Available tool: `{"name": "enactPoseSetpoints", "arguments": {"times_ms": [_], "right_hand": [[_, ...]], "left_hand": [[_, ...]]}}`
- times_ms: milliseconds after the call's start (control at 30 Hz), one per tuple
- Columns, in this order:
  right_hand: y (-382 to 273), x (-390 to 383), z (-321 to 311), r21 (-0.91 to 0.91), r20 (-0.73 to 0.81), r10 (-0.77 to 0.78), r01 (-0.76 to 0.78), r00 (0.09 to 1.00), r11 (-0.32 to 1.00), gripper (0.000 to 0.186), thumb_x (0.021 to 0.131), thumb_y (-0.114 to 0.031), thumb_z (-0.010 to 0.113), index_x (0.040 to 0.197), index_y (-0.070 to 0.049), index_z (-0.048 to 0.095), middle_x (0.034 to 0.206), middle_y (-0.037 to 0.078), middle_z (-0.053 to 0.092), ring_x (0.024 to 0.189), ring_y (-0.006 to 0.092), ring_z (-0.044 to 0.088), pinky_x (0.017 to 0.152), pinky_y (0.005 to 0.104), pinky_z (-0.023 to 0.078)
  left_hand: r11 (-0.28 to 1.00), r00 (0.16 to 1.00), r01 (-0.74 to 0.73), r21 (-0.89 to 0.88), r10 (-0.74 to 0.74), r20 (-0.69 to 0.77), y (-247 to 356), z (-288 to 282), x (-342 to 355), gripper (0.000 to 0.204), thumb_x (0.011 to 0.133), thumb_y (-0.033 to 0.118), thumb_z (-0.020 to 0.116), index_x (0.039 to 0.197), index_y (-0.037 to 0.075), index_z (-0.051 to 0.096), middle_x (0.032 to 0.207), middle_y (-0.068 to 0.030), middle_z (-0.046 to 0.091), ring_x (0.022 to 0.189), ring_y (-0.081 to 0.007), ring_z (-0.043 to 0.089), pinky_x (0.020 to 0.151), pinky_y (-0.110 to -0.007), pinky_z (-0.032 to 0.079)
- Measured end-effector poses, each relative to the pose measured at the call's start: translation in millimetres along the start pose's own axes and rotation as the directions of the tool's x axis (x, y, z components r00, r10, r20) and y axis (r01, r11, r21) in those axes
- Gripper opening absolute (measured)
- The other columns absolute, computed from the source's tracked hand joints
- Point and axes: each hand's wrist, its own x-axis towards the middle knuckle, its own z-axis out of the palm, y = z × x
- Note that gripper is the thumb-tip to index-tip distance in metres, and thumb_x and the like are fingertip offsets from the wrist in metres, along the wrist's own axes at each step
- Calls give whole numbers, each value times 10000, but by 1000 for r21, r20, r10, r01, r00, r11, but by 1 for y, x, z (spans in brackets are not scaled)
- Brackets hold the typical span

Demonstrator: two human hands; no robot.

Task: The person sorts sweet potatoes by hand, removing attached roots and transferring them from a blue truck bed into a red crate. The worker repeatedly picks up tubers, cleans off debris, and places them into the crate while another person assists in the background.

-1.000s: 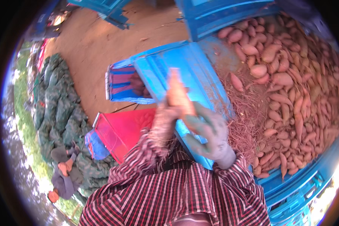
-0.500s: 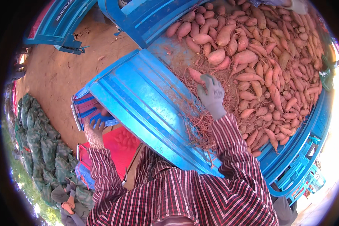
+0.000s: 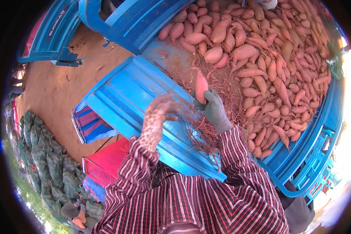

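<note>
My right hand (image 3: 213,109), in a grey-green glove, grips a long pink sweet potato (image 3: 201,85) held upright over the blue flap (image 3: 132,97) of a truck bed. My left hand (image 3: 156,117), in a dirty mottled glove, hovers just left of it with fingers curled and nothing in them. A tangle of thin brown roots (image 3: 206,132) hangs below the potato. A big heap of sweet potatoes (image 3: 277,66) fills the blue truck bed to the right. Both sleeves are dark red with white stripes.
Red and blue crates (image 3: 105,163) stand on the brown dirt ground (image 3: 54,93) at lower left. Dark green filled net sacks (image 3: 39,156) are stacked along the far left. Another blue vehicle part (image 3: 54,35) lies at the top left. The truck's blue side rail (image 3: 316,144) curves at right.
My right hand has lifted a sweet potato off the pile and brought it over the flap. My left hand rose from the crate at lower left to beside it.
</note>
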Motion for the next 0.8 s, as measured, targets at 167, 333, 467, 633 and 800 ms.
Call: {"name": "enactPoseSetpoints", "arguments": {"times_ms": [167, 333, 467, 633, 800], "right_hand": [[-9, -37, 41, -164, -24, -55, 50, 998, 985, 511, 963, -194, 570, 1393, 49, 441, 1160, 127, 626, 1008, 180, 622, 870, 296, 512], [-21, -45, 24, -606, 139, -395, 393, 908, 692, 368, 964, -129, 560, 1293, 37, 559, 1180, 160, 638, 1057, 228, 619, 920, 357, 502], [-15, -20, 7, -578, 198, -453, 477, 869, 662, 282, 968, -123, 536, 1186, 27, 634, 1081, 121, 671, 973, 204, 627, 876, 321, 493], [0, -4, 13, -699, 437, -443, 606, 783, 380, 191, 902, -183, 611, 1031, -79, 706, 975, 135, 667, 895, 271, 651, 779, 342, 511], [-9, 6, -12, -957, 262, -350, 194, 899, -216, 291, 845, -259, 666, 1111, -142, 655, 1093, 105, 656, 963, 283, 649, 776, 402, 519]], "left_hand": [[976, 1000, 9, 217, -12, 15, -24, 47, 32, 577, 921, 314, 669, 1365, -9, 493, 1257, -156, 595, 1104, -241, 597, 912, -384, 508], [965, 995, 94, 245, -99, 10, -29, 36, 36, 556, 906, 279, 656, 1342, -24, 492, 1137, -146, 629, 1006, -214, 615, 846, -354, 509], [880, 990, -13, 474, -55, 131, -45, 29, 27, 576, 881, 270, 656, 1336, -40, 490, 1045, -113, 634, 874, -176, 625, 704, -317, 522], [939, 957, 203, 278, -250, 147, -56, 35, 18, 552, 863, 233, 696, 1306, -37, 505, 1077, -161, 652, 933, -267, 651, 818, -370, 518], [873, 838, 487, 28, -476, 267, -57, 45, -9, 509, 898, 222, 657, 1299, -41, 485, 1029, -98, 614, 855, -164, 608, 721, -315, 520]]}}
